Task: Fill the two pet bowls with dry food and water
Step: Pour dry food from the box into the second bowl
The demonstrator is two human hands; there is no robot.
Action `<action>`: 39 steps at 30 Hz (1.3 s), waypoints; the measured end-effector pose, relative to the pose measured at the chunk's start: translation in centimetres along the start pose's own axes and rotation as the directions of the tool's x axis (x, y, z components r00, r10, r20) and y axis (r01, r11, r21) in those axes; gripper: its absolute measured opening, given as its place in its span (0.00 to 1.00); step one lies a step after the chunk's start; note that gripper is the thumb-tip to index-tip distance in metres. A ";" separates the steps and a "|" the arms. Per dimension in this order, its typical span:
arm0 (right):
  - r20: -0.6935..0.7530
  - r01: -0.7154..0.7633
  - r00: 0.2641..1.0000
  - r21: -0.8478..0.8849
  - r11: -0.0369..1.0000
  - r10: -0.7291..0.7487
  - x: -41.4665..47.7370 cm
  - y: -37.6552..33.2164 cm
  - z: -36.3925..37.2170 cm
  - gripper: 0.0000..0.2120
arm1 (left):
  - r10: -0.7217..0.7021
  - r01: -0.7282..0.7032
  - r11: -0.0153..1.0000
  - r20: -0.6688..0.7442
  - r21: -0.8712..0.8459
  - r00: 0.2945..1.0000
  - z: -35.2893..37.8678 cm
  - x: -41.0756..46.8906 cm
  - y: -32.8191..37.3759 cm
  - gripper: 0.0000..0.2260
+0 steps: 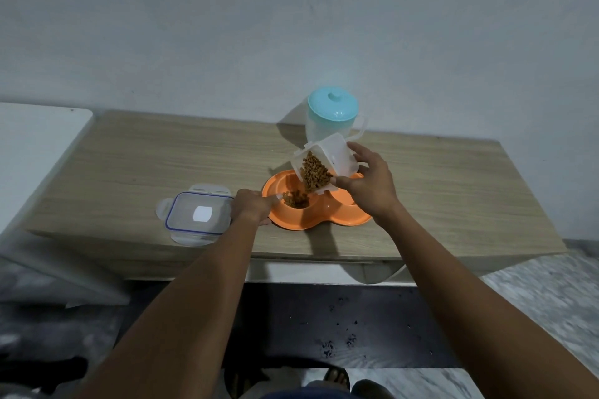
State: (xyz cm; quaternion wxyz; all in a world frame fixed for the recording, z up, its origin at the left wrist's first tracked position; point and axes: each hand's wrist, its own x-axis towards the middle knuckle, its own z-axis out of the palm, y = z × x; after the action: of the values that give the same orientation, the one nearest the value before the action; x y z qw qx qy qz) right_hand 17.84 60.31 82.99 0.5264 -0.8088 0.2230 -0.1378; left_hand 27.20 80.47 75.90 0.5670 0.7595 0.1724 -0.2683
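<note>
An orange double pet bowl [291, 220] sits on the wooden table. My right hand [369, 185] grips a clear plastic food container [327, 155] tilted over the left bowl, and brown dry kibble [314, 173] spills from it. A small pile of kibble [295, 199] lies in that left bowl. My left hand [251, 207] rests against the bowl's left rim, one finger pointing along it. The right bowl is mostly hidden behind my right hand. A clear water jug with a light blue lid [334, 110] stands behind the container.
The container's clear lid with a blue seal [197, 215] lies flat on the wooden table [129, 165], left of my left hand. A white surface [35, 139] adjoins the table's left end. A wall rises behind. My feet show on the floor below.
</note>
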 end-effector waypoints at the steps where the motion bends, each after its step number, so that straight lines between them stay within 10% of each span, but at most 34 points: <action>1: -0.002 0.000 1.000 0.001 1.000 0.000 0.0 0.0 0.0 0.41 | 0.000 0.000 1.000 0.001 0.001 1.000 0.0 -0.1 0.0 0.26; 19: -0.002 -0.091 0.996 0.209 0.974 0.093 -0.4 0.5 -0.4 0.38 | 0.002 -0.001 1.000 -0.029 0.030 1.000 0.0 -0.5 0.6 0.14; 31: 0.105 -0.360 0.881 0.780 0.511 0.461 2.2 -0.7 3.4 0.24 | -0.015 0.007 0.986 0.049 0.170 0.999 -1.1 0.6 2.1 0.20; 39: 0.249 -0.527 0.825 0.665 0.529 0.508 7.6 -1.4 10.9 0.08 | 0.031 -0.044 0.974 0.063 0.223 0.998 -1.6 2.9 1.2 0.21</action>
State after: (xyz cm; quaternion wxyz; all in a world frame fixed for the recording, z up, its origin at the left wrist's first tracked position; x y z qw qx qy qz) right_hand 29.73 65.59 79.72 0.8147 -0.4405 0.3749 -0.0407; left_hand 30.55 81.52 75.44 0.4874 0.8135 0.1098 -0.2977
